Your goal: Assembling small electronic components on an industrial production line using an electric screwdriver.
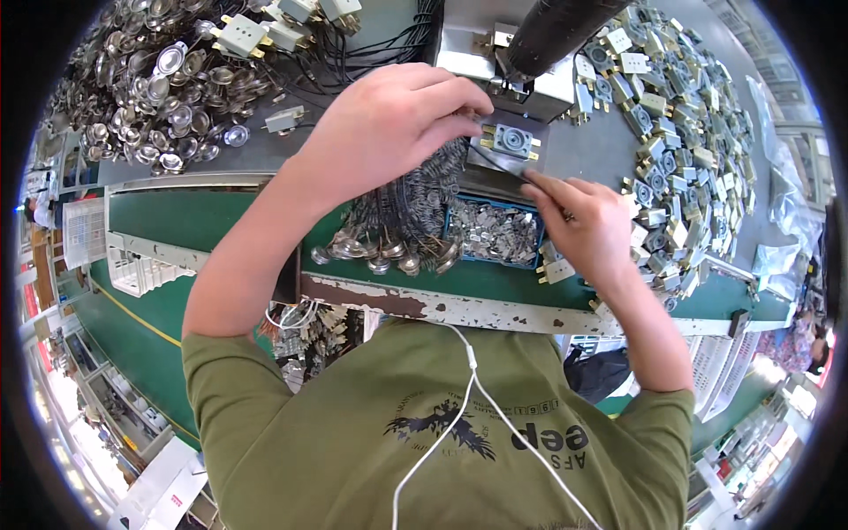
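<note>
A grey square switch-like part point(512, 140) with a round face and brass tabs lies on the metal fixture under the press. My left hand point(389, 119) is closed just left of it, fingers curled beside the press; what they hold, if anything, is hidden. A thin black wire point(499, 165) runs past the near side of the part to my right hand point(583, 216), whose thumb and forefinger pinch its end. Below my left hand hangs a bundle of black wires point(406, 208) with round metal caps point(380, 263) at their ends.
A blue tray point(452, 258) of small metal pieces stands in front of the fixture. Heaped metal caps point(168, 97) lie at the far left, and many grey parts point(671, 150) at the right. The black press column point(556, 40) rises behind the fixture. A chipped white-brown rail point(495, 311) edges the bench.
</note>
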The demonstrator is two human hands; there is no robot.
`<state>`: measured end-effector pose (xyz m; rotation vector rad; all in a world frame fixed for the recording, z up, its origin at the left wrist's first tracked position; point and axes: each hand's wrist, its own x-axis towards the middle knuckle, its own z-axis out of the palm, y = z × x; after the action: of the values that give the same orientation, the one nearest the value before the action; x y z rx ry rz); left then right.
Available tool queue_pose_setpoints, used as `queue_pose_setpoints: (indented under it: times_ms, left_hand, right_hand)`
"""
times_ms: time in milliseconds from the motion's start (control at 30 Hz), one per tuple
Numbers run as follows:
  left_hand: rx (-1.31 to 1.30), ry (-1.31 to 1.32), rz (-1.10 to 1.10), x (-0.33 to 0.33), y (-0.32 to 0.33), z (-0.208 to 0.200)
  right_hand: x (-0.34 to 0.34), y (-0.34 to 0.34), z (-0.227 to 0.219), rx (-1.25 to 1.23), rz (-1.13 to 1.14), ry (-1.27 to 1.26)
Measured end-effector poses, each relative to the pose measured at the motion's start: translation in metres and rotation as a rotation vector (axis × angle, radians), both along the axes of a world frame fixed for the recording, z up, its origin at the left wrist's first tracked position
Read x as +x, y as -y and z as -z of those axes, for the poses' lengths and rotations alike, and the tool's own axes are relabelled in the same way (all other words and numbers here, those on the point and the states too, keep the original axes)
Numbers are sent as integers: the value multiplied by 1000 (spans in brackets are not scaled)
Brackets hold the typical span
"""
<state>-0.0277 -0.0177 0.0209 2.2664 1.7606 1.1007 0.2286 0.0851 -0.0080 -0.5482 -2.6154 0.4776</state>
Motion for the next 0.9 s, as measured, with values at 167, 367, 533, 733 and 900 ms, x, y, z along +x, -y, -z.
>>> queue_pose_setpoints:
  times_ms: [167, 367, 533, 733, 900]
  left_hand:
    - [26, -54, 34, 24, -19, 14]
    - [-26, -186, 7, 31, -27, 25]
    - [11, -210, 53, 29, -24, 25]
    - [-42, -210, 22, 33, -26, 23]
    - [-18, 86, 20, 36, -13, -10]
  right_hand:
    - [-4, 4, 2, -59, 68, 11]
    - [3, 8, 1, -309, -6, -52]
    - [16, 11, -7, -514, -61, -84]
    - [19, 14, -7, -567, -110, -199]
    - [23, 9, -8, -442, -76, -186]
